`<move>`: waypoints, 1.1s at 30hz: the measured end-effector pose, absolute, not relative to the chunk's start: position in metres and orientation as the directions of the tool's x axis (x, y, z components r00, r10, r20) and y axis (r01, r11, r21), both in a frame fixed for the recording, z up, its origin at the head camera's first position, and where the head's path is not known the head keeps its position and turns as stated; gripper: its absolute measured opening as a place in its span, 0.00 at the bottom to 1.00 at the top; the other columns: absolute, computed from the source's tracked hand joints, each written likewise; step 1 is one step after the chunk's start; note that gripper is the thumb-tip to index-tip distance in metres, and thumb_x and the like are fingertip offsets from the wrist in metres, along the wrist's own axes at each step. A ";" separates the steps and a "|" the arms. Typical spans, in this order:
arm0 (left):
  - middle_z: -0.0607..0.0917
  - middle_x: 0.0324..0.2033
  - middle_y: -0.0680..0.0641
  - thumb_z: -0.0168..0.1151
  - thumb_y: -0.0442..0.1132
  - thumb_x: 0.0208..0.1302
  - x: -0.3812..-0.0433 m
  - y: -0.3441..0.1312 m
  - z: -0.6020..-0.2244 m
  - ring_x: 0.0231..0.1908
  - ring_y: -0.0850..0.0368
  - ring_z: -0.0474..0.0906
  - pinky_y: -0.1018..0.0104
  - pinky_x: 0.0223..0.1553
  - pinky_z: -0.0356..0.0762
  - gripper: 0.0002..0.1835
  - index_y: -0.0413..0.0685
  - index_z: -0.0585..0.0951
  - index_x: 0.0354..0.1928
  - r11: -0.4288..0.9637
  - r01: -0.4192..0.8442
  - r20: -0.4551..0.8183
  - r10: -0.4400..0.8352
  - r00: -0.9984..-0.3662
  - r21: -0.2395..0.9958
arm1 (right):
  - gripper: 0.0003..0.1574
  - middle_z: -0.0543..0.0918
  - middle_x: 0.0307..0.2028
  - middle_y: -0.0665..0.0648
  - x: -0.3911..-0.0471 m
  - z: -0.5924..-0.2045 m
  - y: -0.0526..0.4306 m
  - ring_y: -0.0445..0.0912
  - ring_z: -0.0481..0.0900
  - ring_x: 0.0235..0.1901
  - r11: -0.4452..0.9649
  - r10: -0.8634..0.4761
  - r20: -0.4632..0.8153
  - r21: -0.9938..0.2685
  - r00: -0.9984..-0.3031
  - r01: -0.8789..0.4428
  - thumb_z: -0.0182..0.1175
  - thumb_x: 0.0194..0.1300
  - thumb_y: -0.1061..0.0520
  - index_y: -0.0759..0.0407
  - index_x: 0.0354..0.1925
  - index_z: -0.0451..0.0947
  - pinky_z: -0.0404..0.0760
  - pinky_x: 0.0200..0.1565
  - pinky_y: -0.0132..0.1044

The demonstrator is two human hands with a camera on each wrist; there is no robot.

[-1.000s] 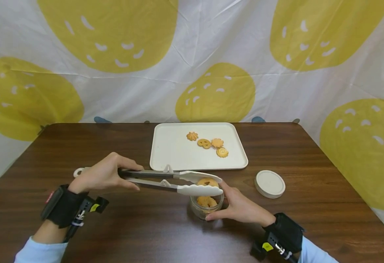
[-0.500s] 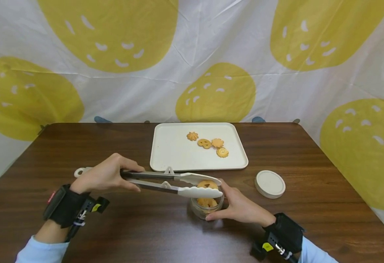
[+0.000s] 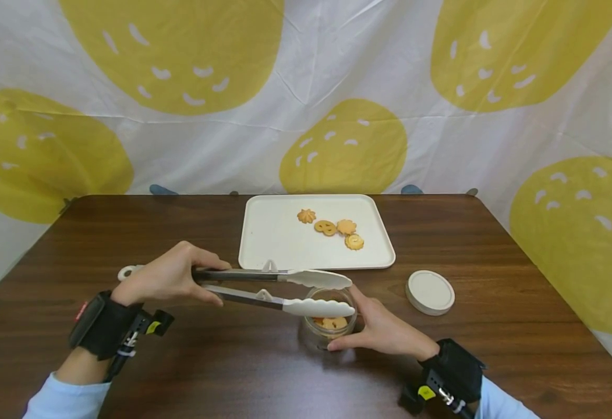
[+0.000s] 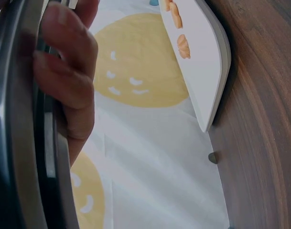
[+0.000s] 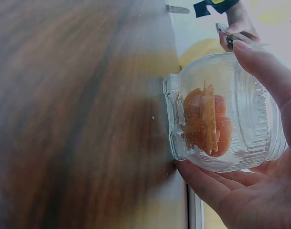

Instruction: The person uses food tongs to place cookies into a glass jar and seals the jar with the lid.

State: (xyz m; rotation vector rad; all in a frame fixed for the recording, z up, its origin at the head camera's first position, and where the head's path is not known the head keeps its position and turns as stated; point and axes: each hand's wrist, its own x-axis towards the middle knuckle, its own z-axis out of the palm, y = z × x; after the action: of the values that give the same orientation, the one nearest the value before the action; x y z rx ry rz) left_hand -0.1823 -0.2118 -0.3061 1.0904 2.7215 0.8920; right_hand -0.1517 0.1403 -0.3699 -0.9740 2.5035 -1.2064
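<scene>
My left hand [image 3: 166, 276] grips the dark handles of a pair of tongs [image 3: 313, 307] with white scalloped tips. The tips are spread over the mouth of a glass jar [image 5: 248, 95], with nothing between them. Around the jar curve the thumb and fingers of my right hand [image 3: 381, 329], holding it upright on the table. Low inside the jar lie cookies [image 5: 207, 121], seen through the glass in the right wrist view. In the left wrist view my fingers [image 4: 71, 81] wrap the tongs' handles.
Behind the jar is a white tray [image 3: 271, 233] bearing several cookies, among them a pretzel-shaped cookie [image 3: 325, 227] and a swirled cookie [image 3: 306, 216]. A round white lid [image 3: 430, 291] lies to the right on the dark wooden table [image 3: 206, 361]. A lemon-print cloth [image 3: 216, 151] hangs behind.
The cookie that was between the tongs' tips has dropped into the jar. The tips have spread slightly wider. My right hand and the jar have stayed put.
</scene>
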 end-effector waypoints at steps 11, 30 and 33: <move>0.83 0.34 0.45 0.72 0.50 0.38 -0.195 -0.213 -0.313 0.23 0.61 0.68 0.69 0.25 0.65 0.29 0.41 0.81 0.44 0.679 0.541 0.214 0.508 -0.834 0.497 | 0.50 0.73 0.50 0.52 -0.153 -0.370 0.141 0.44 0.72 0.49 0.436 -0.636 0.081 -0.783 -0.767 -0.445 0.68 0.45 0.44 0.48 0.61 0.54 0.73 0.45 0.35; 0.82 0.37 0.37 0.75 0.46 0.34 -0.240 -0.191 -0.345 0.32 0.50 0.77 0.55 0.34 0.72 0.33 0.33 0.79 0.45 0.813 0.439 0.296 0.342 -0.892 0.382 | 0.49 0.72 0.51 0.57 -0.145 -0.357 0.136 0.47 0.72 0.49 0.451 -0.627 0.039 -0.796 -0.778 -0.404 0.69 0.46 0.52 0.57 0.61 0.54 0.74 0.43 0.34; 0.82 0.38 0.38 0.75 0.47 0.35 -0.244 -0.185 -0.347 0.34 0.48 0.77 0.55 0.36 0.72 0.34 0.34 0.79 0.45 0.817 0.424 0.277 0.335 -0.901 0.392 | 0.48 0.72 0.50 0.60 -0.142 -0.350 0.135 0.50 0.72 0.49 0.433 -0.632 0.047 -0.806 -0.774 -0.403 0.69 0.46 0.55 0.60 0.60 0.54 0.74 0.44 0.36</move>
State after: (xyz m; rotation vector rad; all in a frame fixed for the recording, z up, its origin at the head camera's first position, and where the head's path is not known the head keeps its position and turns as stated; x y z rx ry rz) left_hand -0.2437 -0.1850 -0.3467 0.6707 3.1796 0.7623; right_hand -0.1422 0.1345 -0.3504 -0.8979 2.4263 -1.2573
